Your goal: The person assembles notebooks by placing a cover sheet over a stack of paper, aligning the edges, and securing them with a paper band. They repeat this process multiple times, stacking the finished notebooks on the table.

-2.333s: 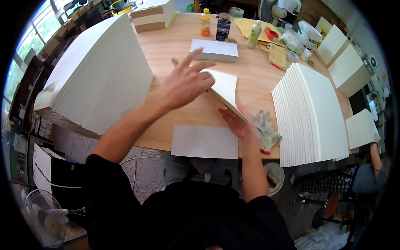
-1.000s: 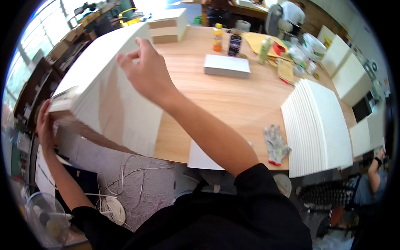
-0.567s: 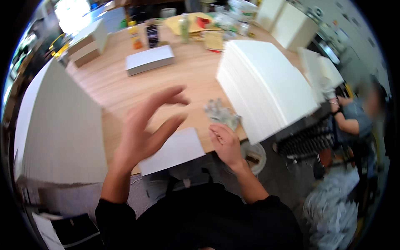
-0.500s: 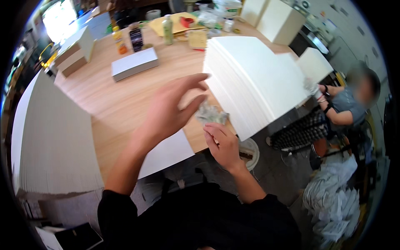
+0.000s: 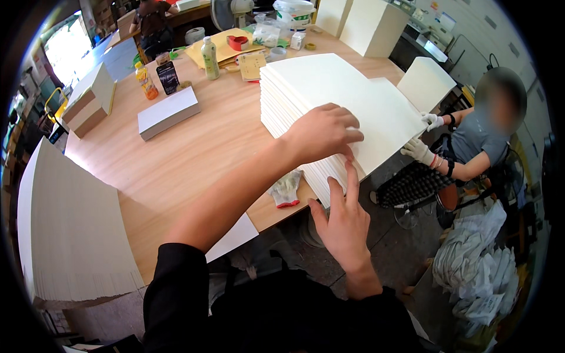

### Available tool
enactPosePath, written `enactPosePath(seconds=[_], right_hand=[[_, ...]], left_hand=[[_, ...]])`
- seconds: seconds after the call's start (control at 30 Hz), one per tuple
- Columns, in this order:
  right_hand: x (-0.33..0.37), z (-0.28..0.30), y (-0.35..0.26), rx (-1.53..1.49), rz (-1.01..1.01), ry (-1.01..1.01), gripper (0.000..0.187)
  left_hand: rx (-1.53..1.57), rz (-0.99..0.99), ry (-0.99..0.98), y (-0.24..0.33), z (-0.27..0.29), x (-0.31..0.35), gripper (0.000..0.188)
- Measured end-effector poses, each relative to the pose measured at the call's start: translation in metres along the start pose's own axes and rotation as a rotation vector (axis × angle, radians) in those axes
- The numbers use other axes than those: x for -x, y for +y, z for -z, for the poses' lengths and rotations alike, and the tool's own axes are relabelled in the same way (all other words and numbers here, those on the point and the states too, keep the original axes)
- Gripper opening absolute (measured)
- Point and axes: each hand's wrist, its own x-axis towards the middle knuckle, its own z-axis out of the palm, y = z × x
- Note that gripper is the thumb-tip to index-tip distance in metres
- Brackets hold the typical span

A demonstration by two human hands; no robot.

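Observation:
My left hand [image 5: 325, 134] reaches across to the tall white paper stack [image 5: 376, 106], palm down over its near edge. Its fingers are loosely bent and somewhat apart, with nothing visible in them. Whether the fingertips touch the paper I cannot tell. Just below, my right hand [image 5: 347, 226] is open, thumb and fingers spread, with fingertips near the stack's front corner. Neither hand wears a glove. A white work glove [image 5: 286, 189] with a red cuff lies on the table beside the stack, partly behind my left forearm. A white sheet [image 5: 234, 236] shows under that forearm at the table edge.
Another tall paper stack [image 5: 70, 229] stands at the left. A smaller white block of paper [image 5: 169, 113], bottles [image 5: 210, 57] and a red tape roll [image 5: 238, 43] sit farther back. At the right a seated person in white gloves [image 5: 419, 151] touches the big stack's edge.
Both hands have moved right, away from the glove and up to the paper stack. The glove now lies flat on the table. The view has shifted to the right.

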Motion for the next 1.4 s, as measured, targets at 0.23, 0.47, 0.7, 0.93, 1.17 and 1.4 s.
enactPosePath(seconds=[0.23,0.47,0.7,0.93,1.17,1.4], right_hand=[[0.0,0.001,0.007,-0.03,0.017,-0.023,0.046],[0.0,0.001,0.004,-0.047,-0.036,-0.042,0.047],[0.008,-0.006,0.031,-0.963,-0.161,0.099,0.026],[-0.001,-0.022,0.021,-1.975,-0.497,-0.227,0.064],[-0.043,-0.093,-0.035,-1.743,-0.433,-0.516,0.072],[-0.065,-0.238,-0.031,-1.635,-0.509,-0.971,0.051]], left_hand=[[-0.127,-0.082,0.204,0.017,-0.008,0.006,0.032],[0.101,0.367,0.423,0.009,-0.01,-0.022,0.019],[0.563,0.728,0.552,-0.036,0.064,0.058,0.03],[0.661,0.569,0.362,0.006,0.182,0.177,0.022],[0.858,1.302,1.195,0.092,0.162,0.3,0.033],[1.222,1.664,0.88,0.11,0.108,0.438,0.034]])
